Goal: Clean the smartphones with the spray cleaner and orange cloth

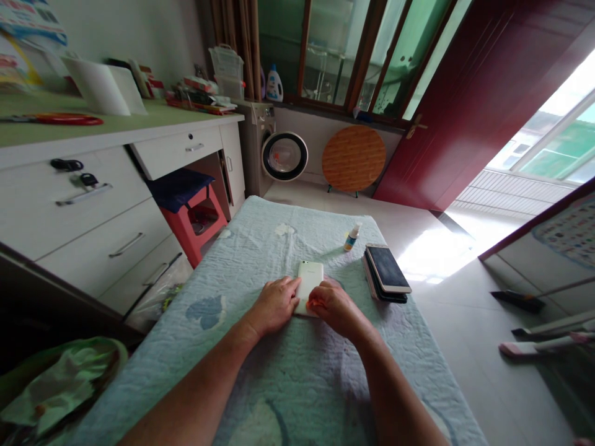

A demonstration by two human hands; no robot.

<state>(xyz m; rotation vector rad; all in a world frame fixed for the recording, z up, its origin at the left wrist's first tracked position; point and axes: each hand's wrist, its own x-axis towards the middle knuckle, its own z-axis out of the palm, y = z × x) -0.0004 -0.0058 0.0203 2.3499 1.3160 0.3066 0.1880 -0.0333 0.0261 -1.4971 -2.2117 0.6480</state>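
Observation:
A white smartphone [310, 272] lies back up on the cloth-covered table, its camera end pointing away from me. My left hand [277, 303] grips the phone's left edge, fingers together. Over the phone's lower right part, my right hand [335, 306] is closed around a small orange item [315, 303]; it is mostly hidden by the fingers and its kind is unclear. To the right lies a stack of phones, a gold-framed one with a dark screen [389, 269] on top. Behind them stands a small spray bottle [352, 237] with a white top.
A pale blue quilted cloth [260, 229] covers the table. On the left are a white desk [176, 133] with drawers, a red stool [202, 217] and a green-lined bin [65, 384]. Beyond are an open washing machine door [284, 156], a round wooden tabletop [354, 159] and a red door [446, 118].

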